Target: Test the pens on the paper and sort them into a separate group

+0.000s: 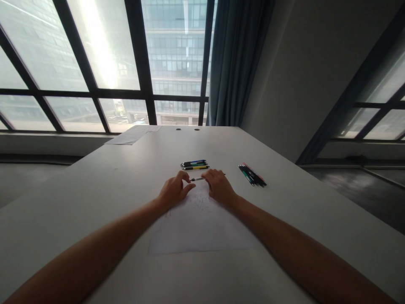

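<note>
Above the top edge of a sheet of paper [199,232], a slim pen with a clear barrel [198,179] lies crosswise between my hands. My right hand [220,185] has its fingers closed over the pen's right part, and a short end sticks out past them. My left hand [175,190] is at the pen's other end, thumb and forefinger apart; whether the forefinger touches the pen I cannot tell. Scribbled pen marks [201,202] cover the upper part of the sheet. Just beyond my hands lie several pens, including a yellow and black pen [196,167] and a blue and black pen [193,162].
To the right, a bunch of dark, green and red pens [253,175] lies on the white table [95,228]. Papers [129,135] rest at the far left corner. Two round cable holes, a blue curtain [240,63] and large windows are at the far end.
</note>
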Available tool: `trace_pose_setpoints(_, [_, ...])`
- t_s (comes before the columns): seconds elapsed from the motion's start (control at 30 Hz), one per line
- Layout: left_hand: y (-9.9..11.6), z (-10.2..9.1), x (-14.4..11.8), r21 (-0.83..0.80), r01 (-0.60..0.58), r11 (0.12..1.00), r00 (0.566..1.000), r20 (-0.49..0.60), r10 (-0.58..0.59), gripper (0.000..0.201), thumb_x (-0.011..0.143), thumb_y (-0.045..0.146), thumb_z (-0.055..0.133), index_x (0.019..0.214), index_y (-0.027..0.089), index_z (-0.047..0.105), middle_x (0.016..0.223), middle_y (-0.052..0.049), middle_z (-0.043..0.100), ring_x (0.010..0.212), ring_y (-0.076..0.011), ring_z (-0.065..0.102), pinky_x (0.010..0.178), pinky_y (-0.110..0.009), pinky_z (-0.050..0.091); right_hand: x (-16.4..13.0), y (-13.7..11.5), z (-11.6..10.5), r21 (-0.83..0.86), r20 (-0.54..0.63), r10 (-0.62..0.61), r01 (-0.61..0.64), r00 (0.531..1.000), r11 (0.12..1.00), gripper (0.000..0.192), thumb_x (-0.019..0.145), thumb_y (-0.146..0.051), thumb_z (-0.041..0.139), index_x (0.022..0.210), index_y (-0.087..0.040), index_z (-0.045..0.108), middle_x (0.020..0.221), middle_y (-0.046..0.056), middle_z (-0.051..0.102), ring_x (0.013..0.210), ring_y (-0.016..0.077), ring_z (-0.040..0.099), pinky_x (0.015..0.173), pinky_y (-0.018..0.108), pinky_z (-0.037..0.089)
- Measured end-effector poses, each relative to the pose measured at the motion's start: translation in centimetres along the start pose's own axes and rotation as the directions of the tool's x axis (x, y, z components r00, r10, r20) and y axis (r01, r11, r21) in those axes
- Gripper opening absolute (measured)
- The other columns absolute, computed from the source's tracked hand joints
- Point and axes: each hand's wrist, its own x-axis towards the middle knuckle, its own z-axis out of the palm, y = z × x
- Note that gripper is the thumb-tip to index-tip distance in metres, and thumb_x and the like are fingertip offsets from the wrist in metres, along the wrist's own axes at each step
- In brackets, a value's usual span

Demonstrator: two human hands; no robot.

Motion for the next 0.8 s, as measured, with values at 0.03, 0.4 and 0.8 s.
trace_pose_setpoints(0.03, [0.0, -0.1, 0.1, 0.019, 0.024, 1.0, 0.999, 0.028, -0.024, 0.023, 0.089, 0.04, 0.055, 0.098, 0.02, 0.053, 0.068, 0.003, 0.062, 0.057, -0.0136, 0.059, 0.058, -0.025, 0.045, 0.0, 0.1, -0.2, -0.022, -0.028, 0.02, -0.02, 0.999, 1.0, 0.022, 0.088, -0.011, 0.044, 0.103, -0.013, 0.061, 0.097, 0.012, 0.062, 0.091, 0.0247, 0.052, 0.078, 0.038, 0.035])
trace_pose_setpoints(0.4, [-0.2, -0.2, 0.2, 0.204, -0.112, 0.972, 0.972, 0.227, 0.065, 0.019, 0.089, 0.029, 0.05, 0.093, 0.022, 0.068, 0.1, -0.005, 0.066, 0.096, -0.0218, 0.057, 0.087, -0.036, 0.048, 0.1, -2.1, -1.4, -0.136, -0.111, -0.176, 0.161, 0.978, 0.978, 0.052, 0.079, -0.066, 0.052, 0.057, -0.018, 0.053, 0.065, 0.004, 0.051, 0.07, 0.0183, 0.042, 0.072, 0.036, 0.026])
trace_pose_setpoints(0.8, [-0.2, -0.2, 0.3, 0.284, -0.123, 0.951, 0.96, 0.275, 0.042, 0.031, 0.089, 0.023, 0.043, 0.105, 0.02, 0.07, 0.108, -0.007, 0.064, 0.101, -0.024, 0.057, 0.09, -0.042, 0.049, -0.1, -2.0, -1.4, -0.089, -0.1, -0.229, 0.221, 0.968, 0.971, 0.048, 0.082, -0.062, 0.055, 0.064, -0.017, 0.056, 0.071, 0.004, 0.052, 0.072, 0.018, 0.042, 0.073, 0.035, 0.027])
